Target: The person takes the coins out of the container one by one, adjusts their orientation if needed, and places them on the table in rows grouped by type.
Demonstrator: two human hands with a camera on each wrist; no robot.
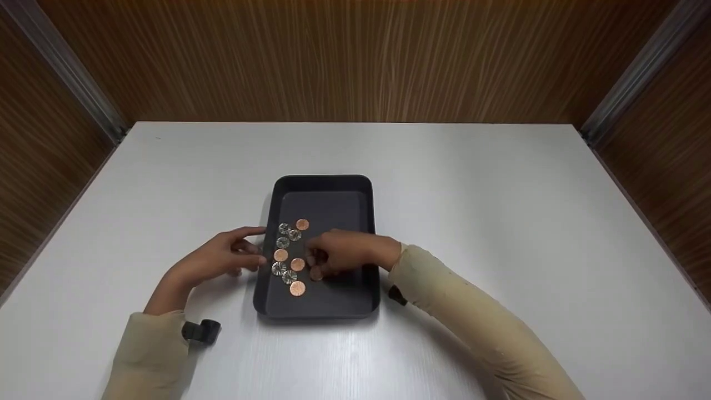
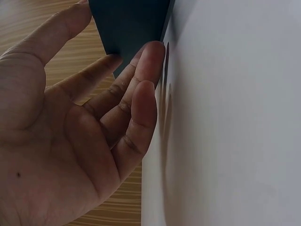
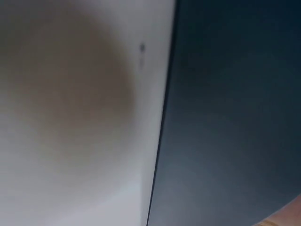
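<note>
Head view is showing the right hand (image 1: pixel 341 253) curling over small, thin, probably slippery coins (image 1: pixel 289 256) best pinched by their edges, grip unclear, while the open left hand (image 1: pixel 222 258) is steadying the stiff black tray (image 1: pixel 322 186).

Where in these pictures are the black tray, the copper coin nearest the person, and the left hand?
black tray (image 1: pixel 325 181): head view, on its far rim.
copper coin nearest the person (image 1: pixel 297 288): head view, on the coin's face.
left hand (image 1: pixel 219 258): head view, on the back of the hand, beside the tray's left wall.

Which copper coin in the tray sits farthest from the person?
The copper coin at the top of the cluster in the black tray; every other copper coin lies nearer the person.
</note>
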